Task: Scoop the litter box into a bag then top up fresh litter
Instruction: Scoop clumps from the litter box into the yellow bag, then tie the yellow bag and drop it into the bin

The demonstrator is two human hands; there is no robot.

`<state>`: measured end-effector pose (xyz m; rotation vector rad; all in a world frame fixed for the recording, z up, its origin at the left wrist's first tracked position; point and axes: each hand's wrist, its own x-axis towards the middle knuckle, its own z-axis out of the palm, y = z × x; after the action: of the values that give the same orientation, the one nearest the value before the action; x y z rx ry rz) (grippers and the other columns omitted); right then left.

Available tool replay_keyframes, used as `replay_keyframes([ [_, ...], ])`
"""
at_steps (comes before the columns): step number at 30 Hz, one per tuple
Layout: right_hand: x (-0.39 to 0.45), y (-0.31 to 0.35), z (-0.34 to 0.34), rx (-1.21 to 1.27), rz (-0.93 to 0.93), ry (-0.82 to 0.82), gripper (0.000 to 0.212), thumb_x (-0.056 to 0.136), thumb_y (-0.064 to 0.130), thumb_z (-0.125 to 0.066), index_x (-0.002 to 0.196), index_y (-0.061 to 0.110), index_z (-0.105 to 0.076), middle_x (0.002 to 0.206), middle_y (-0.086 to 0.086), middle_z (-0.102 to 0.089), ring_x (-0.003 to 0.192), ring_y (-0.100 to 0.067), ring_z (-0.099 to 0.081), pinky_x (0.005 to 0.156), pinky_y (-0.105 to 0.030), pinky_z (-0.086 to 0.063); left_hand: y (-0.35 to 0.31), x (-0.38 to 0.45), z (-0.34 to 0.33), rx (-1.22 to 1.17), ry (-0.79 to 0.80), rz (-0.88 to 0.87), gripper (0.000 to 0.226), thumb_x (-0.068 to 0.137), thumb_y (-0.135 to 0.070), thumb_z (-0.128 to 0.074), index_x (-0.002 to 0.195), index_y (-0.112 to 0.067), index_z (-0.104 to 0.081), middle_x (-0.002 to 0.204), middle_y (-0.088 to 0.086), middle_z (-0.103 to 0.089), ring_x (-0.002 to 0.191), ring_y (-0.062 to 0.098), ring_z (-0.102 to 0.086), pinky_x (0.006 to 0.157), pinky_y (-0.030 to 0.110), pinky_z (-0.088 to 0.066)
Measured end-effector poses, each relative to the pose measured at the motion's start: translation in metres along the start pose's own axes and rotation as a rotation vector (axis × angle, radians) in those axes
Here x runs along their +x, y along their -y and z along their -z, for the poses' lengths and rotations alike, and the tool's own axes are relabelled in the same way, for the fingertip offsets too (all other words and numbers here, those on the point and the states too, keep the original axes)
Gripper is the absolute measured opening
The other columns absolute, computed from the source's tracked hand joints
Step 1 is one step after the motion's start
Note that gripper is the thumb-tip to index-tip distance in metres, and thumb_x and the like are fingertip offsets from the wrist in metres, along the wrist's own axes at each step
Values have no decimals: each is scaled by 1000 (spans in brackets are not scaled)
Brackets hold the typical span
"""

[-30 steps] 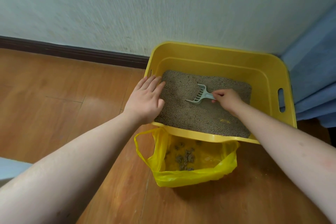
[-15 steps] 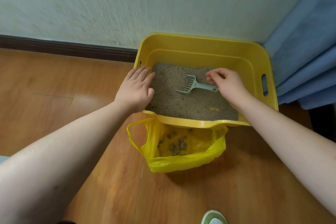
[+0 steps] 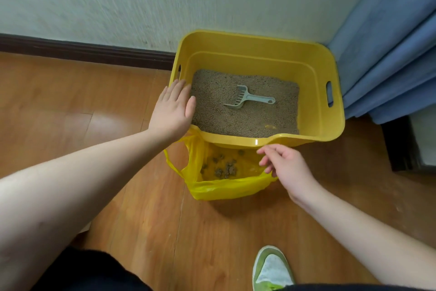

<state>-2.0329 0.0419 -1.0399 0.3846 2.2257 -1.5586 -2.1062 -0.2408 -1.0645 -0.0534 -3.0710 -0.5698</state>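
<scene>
We are finishing the scooping, it seems: the scoop (image 3: 247,98) is lying loose on the litter in the box (image 3: 259,45), centre frame. Our left hand (image 3: 173,111) is resting flat on the rim; our right hand (image 3: 283,168), loosely curled and empty, is nearing the bag (image 3: 224,188) below, likely to close it.

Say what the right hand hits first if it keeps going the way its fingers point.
Probably the open rim of the yellow bag: the right hand points left over it, fingertips just below the litter box lip. Depth unclear.
</scene>
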Motion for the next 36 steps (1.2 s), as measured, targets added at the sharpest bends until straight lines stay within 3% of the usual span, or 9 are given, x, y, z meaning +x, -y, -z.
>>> replay_keyframes([
  [3, 0, -34, 5, -63, -80, -154, 27, 97, 19, -49, 79, 18, -69, 63, 1, -56, 59, -15, -50, 56, -27, -38, 5, -20, -1, -141, -63, 89, 62, 101, -42, -18, 154, -10, -21, 162, 9, -17, 150, 22, -11, 121, 35, -9],
  [6, 7, -58, 14, -133, -174, -395, 31, 100, 28, -40, 84, 17, -65, 70, 0, -55, 72, -23, -52, 61, -32, -36, 15, -29, -5, -285, -162, 448, 62, 104, -45, -15, 155, -11, -15, 161, 12, -19, 148, 24, -16, 119, 38, -13],
  [10, 28, -73, 20, -150, -211, -468, 31, 98, 35, -41, 118, 18, -58, 112, -6, -63, 106, -30, -58, 91, -42, -46, 31, -37, -4, -522, 108, 796, 78, 97, -64, -6, 155, -13, -19, 158, 14, -27, 144, 33, -27, 117, 44, -19],
  [13, 35, -78, 18, -479, -7, -389, 26, 95, 31, -51, 113, 18, -63, 115, -10, -60, 109, -32, -53, 93, -43, -44, 40, -52, -2, -641, 350, 809, 97, 84, -81, -7, 144, -13, -42, 137, 13, -55, 126, 32, -50, 109, 49, -36],
  [16, 34, -83, 14, -731, 52, -326, 20, 91, 31, -58, 105, 19, -66, 113, -11, -57, 109, -34, -50, 89, -41, -40, 36, -59, 0, -727, 542, 742, 70, 89, -72, -30, 118, -16, -59, 107, 6, -70, 103, 23, -65, 92, 43, -51],
  [22, 48, -78, 18, -42, -270, -276, 54, 87, 27, -68, 134, 16, -43, 123, -5, -58, 114, -27, -56, 90, -33, -45, 19, -59, -8, -700, 649, 561, 29, 96, -32, -59, 101, -4, -66, 75, 9, -69, 67, 18, -65, 69, 32, -56],
  [26, 56, -88, 21, 174, -269, -96, 42, 88, 14, -65, 127, 21, -52, 118, -7, -66, 105, -23, -63, 95, -41, -50, 12, -64, -11, -523, 797, 452, 31, 96, -36, -57, 88, -8, -66, 61, 4, -62, 54, 14, -58, 56, 25, -51],
  [31, 44, -88, 23, 256, -239, 3, 27, 90, 12, -65, 116, 11, -62, 109, -10, -70, 95, -20, -68, 88, -37, -53, 2, -66, -6, -448, 809, 450, 39, 90, -47, -62, 74, -12, -60, 56, 2, -56, 50, 11, -52, 51, 22, -47],
  [36, 23, -90, 28, 17, -135, -14, 13, 90, 18, -65, 95, 6, -64, 86, -4, -68, 75, -12, -62, 64, -20, -50, -9, -86, -3, -444, 688, 501, 50, 88, -55, -60, 63, -12, -51, 51, 1, -52, 44, 11, -48, 49, 21, -43],
])
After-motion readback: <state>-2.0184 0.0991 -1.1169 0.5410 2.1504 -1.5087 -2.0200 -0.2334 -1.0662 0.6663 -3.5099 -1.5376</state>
